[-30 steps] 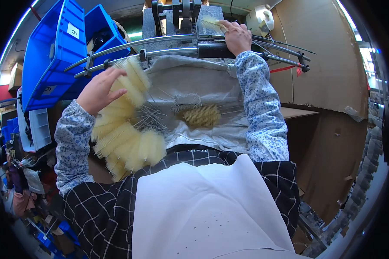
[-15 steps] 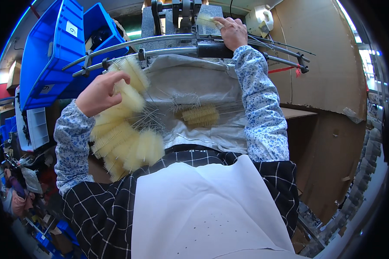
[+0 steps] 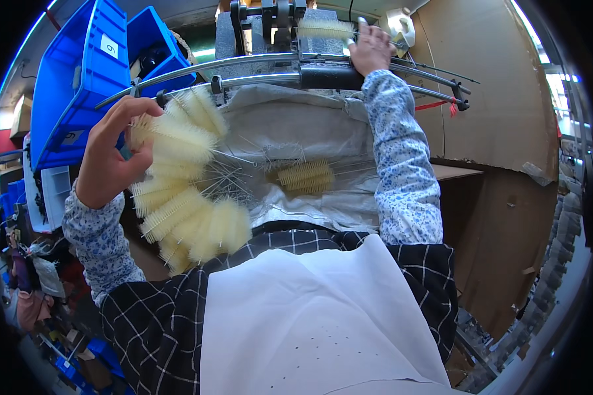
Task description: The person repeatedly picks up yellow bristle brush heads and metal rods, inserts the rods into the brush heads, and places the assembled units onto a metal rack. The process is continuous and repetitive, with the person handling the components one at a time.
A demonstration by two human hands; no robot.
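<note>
At the machine (image 3: 280,33) at the top, my right hand (image 3: 373,50) is closed at the right end of a pale yellow, wire-stemmed bristle brush (image 3: 324,29). The fingers are slightly blurred, and that end of the brush is partly hidden. To the left, my left hand (image 3: 112,148) is open, thumb and fingers curved apart around the outer end of a brush in a fanned pile of similar brushes (image 3: 178,210). The wire stems of the pile cross toward the middle. Another brush group (image 3: 306,176), darker yellow, lies on the grey-white cloth (image 3: 296,122).
Two blue bins (image 3: 79,85) stand at the upper left. Curved metal rails (image 3: 257,79) cross in front of the machine, with a red ribbon (image 3: 431,105) at the right end. Large cardboard (image 3: 487,79) rises on the right. A white jug (image 3: 400,25) stands behind my right hand.
My right hand has moved right, and more of the brush at the machine now shows. My left hand has moved left and lower, to the outer ends of the piled brushes.
</note>
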